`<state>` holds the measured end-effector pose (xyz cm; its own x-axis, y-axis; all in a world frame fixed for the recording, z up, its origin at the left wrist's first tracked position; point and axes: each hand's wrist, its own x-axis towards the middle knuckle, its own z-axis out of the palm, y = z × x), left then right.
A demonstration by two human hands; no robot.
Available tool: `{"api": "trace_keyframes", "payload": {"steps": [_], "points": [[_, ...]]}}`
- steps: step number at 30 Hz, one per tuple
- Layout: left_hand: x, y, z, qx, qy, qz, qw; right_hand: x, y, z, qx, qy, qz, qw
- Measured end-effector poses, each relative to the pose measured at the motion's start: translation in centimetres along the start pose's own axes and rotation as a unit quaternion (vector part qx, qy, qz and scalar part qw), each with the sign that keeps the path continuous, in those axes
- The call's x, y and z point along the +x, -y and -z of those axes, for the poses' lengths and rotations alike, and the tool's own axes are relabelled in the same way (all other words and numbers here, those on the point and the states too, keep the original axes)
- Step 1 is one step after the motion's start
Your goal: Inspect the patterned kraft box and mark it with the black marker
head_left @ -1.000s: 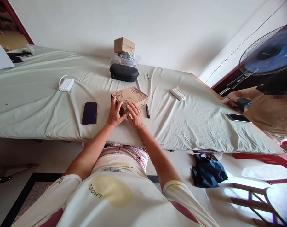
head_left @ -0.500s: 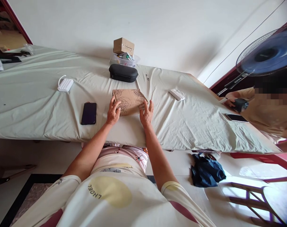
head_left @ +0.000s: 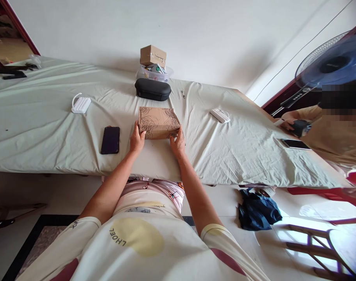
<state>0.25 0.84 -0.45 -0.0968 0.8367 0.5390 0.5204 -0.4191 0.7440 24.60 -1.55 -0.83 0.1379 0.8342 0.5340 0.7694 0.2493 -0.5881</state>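
A brown cardboard box (head_left: 158,121) with dark scribbled drawings lies on the cloth-covered table (head_left: 43,128) right in front of me. My left hand (head_left: 137,138) grips its near left corner, thumb up against the side. My right hand (head_left: 178,142) holds the near right corner, fingers curled on the edge. The box sits square to me, flat on the cloth.
A black phone (head_left: 110,139) lies left of the box, a black case (head_left: 152,89) behind it, with a tub and a small carton (head_left: 153,56) behind that. White adapters (head_left: 81,104) (head_left: 220,115) lie on either side. At the right a person's hand (head_left: 295,127) holds a dark object, beside a fan (head_left: 333,64).
The box has been turned from a skewed angle to square with me. My right hand moved from its top to the near right corner; my left hand stayed at the left corner.
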Motion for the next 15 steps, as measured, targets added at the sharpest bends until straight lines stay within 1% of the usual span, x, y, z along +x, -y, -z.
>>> {"api": "trace_keyframes", "payload": {"steps": [2, 3, 5, 8, 12, 15], "points": [[-0.05, -0.14, 0.02, 0.055, 0.031, 0.037, 0.997, -0.19, 0.43, 0.1, -0.022, 0.009, -0.045, 0.999], [-0.1, -0.25, 0.02, 0.079, 0.044, 0.048, 0.995, -0.3, 0.64, 0.17, -0.03, 0.019, -0.055, 0.998], [-0.21, -0.49, 0.03, 0.123, 0.056, 0.061, 0.989, -0.49, 0.91, 0.28, -0.045, 0.032, -0.067, 0.996], [-0.38, -0.74, 0.02, 0.172, 0.059, 0.071, 0.981, -0.67, 0.91, 0.28, -0.056, 0.032, -0.07, 0.995], [-0.34, -0.47, 0.03, 0.167, 0.061, 0.064, 0.982, -0.68, 0.51, -0.01, -0.045, 0.007, -0.056, 0.997], [-0.25, -0.01, -0.05, 0.132, 0.037, 0.06, 0.989, -0.55, 0.32, -0.05, -0.021, -0.022, -0.038, 0.999]]}}
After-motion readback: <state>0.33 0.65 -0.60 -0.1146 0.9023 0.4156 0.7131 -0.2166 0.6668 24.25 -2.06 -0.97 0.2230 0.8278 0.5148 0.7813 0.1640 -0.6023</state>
